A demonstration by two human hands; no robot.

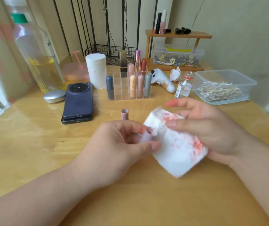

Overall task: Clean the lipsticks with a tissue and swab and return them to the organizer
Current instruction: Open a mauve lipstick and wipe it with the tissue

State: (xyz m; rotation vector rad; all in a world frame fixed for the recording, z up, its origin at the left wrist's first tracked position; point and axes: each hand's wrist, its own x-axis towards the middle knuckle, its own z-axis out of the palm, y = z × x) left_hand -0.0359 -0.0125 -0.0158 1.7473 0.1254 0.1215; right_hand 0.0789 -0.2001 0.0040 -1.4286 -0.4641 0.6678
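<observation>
My left hand grips a pale lilac lipstick whose dark red tip points right. My right hand holds a white tissue, stained red, against that tip. The lipstick's pink cap stands upright on the table just beyond my left hand. Behind it sits the clear acrylic organizer, holding several capped lipsticks: a dark blue one at the left, and peach, pink and grey ones at the right. A clear tub of cotton swabs is at the far right.
Two stacked phones lie left of the organizer, next to a silver disc. A tissue roll, a large oil bottle, a small glass bottle, a white ghost-shaped case and a wooden shelf stand farther back.
</observation>
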